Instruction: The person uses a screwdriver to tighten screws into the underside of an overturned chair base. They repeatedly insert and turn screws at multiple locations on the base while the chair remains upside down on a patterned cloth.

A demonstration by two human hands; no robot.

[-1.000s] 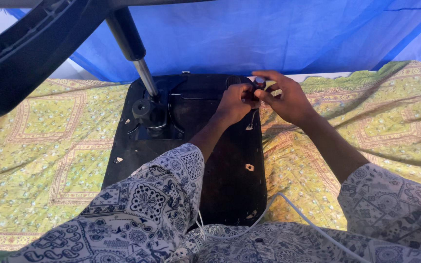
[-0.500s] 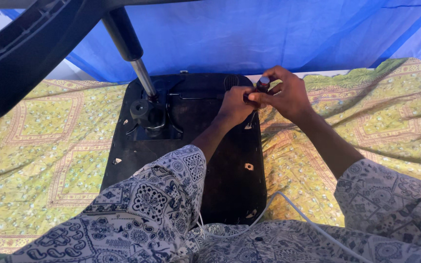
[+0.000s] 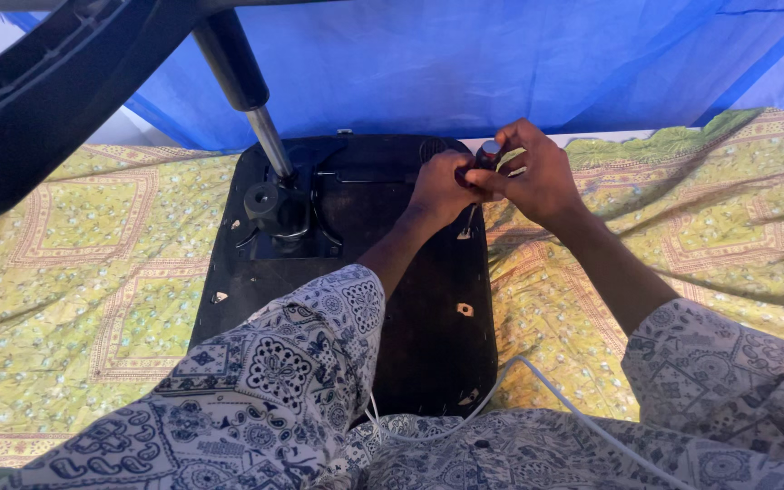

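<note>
both hands (image 3: 492, 181) grip what seems a screwdriver (image 3: 485, 154) between them.

A yellow-green patterned cloth (image 3: 56, 263) covers the surface from the left edge to the right edge, creased and rumpled toward the far right corner. Behind it a blue sheet (image 3: 465, 63) hangs across the back. A thin white cord (image 3: 563, 397) curves over the cloth near the front edge. A large black curved piece (image 3: 38, 100) fills the upper left corner, close to the camera.
</note>
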